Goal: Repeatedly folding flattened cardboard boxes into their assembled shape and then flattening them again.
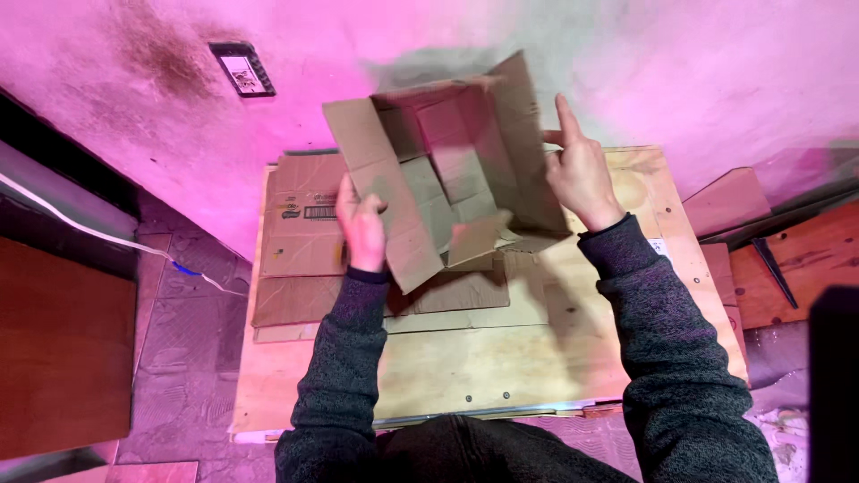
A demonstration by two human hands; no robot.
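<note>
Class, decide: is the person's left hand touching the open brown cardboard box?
Touching. The head view shows the left hand gripping the side flap of the open brown cardboard box, fingers wrapped over the flap's edge with no gap.
</note>
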